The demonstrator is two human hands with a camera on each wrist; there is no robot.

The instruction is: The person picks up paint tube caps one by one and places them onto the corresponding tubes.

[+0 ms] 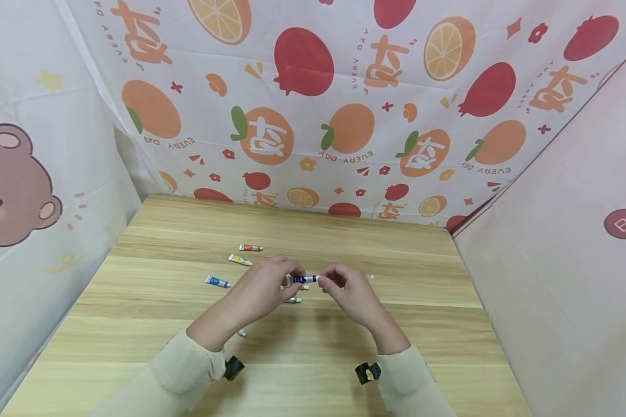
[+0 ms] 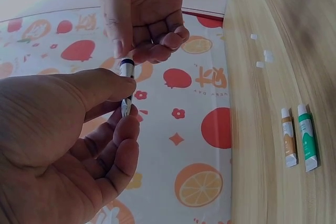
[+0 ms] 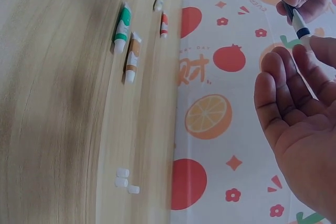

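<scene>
Left hand (image 2: 52,129) pinching tube (image 2: 127,71), blue tube (image 1: 218,281) head-view only

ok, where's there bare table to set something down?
Most room: tabletop between the small white pieces beside the right hand and the right table edge. Also between the wrist cameras. Crowded: around and under the left hand, with red tube, yellow tube, blue tube, ochre tube, green tube.

The table (image 1: 459,324) bears at least 5 tubes (image 1: 217,281) and white pieces (image 3: 122,182).
</scene>
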